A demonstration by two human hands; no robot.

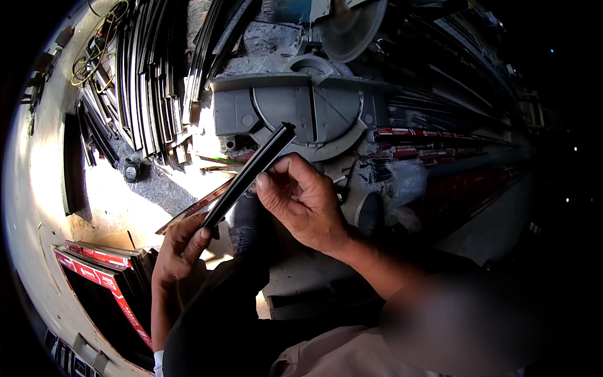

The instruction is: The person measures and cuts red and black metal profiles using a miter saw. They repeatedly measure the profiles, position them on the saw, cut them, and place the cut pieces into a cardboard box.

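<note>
A short black channelled profile (251, 173) is held at a slant in front of the saw, its cut end up and to the right. My left hand (182, 248) is closed round its lower end. Beside that grip lies a strip with red-and-white film (204, 204), partly hidden; I cannot tell whether it is a second piece or another face of the profile. My right hand (308, 204) is closed, thumb and fingers pinching the profile's edge nearer the upper end. Beyond it sits the grey mitre saw base (282, 103), with a round blade (353, 28) above.
Many long dark profiles (147, 75) lie at the far left, near a tangled yellow cable (94, 63) and a black tape measure (132, 171). Red-wrapped frames (94, 270) stand at the near left. Right of the saw are stacked red-filmed bars (433, 135) and crumpled clear plastic (405, 188).
</note>
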